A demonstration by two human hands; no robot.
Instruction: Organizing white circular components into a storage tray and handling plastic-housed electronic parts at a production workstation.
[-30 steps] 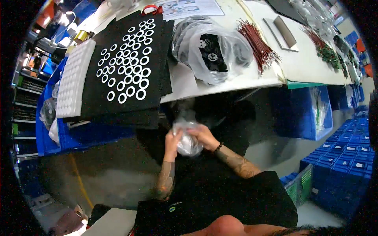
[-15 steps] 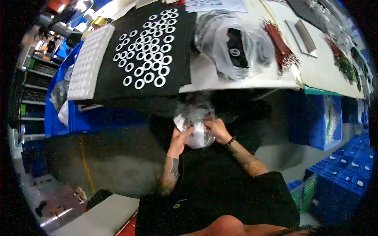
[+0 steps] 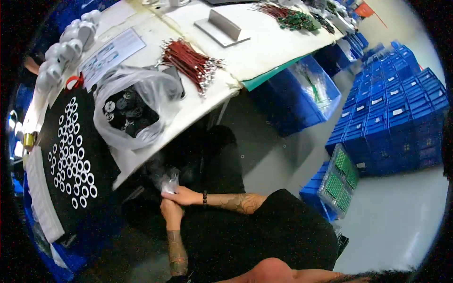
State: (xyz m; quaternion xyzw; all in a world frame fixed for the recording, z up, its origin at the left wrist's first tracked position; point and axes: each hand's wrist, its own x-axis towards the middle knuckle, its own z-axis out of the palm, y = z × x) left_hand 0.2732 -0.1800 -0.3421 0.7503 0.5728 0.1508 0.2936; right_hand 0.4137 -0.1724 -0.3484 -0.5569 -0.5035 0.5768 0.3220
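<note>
Below the table's front edge, over my lap, a crumpled clear plastic bag point(image 3: 169, 183) sticks up from my closed fingers. My right hand point(image 3: 187, 195) grips it from the right, a dark bead bracelet at the wrist. Pressed up against that hand from below is my left hand point(image 3: 171, 210), also closed around the lower part of the bag. What lies inside the bag, if anything, is hidden by the fingers and blur. On the table, nearest to my hands, an open clear bag point(image 3: 163, 123) holds several round black parts point(image 3: 130, 111).
White rings point(image 3: 71, 160) lie on a black mat point(image 3: 101, 177) at the left, beside a white tray point(image 3: 42, 193). Red wires point(image 3: 188, 61) are bundled near the table's edge. Blue bins point(image 3: 382, 104) stand stacked at the right, near a tray of green pieces point(image 3: 339, 181).
The view has swung to the right. My hands, apart on either side of the spread bag before, are now together, and less of the bag shows.
</note>
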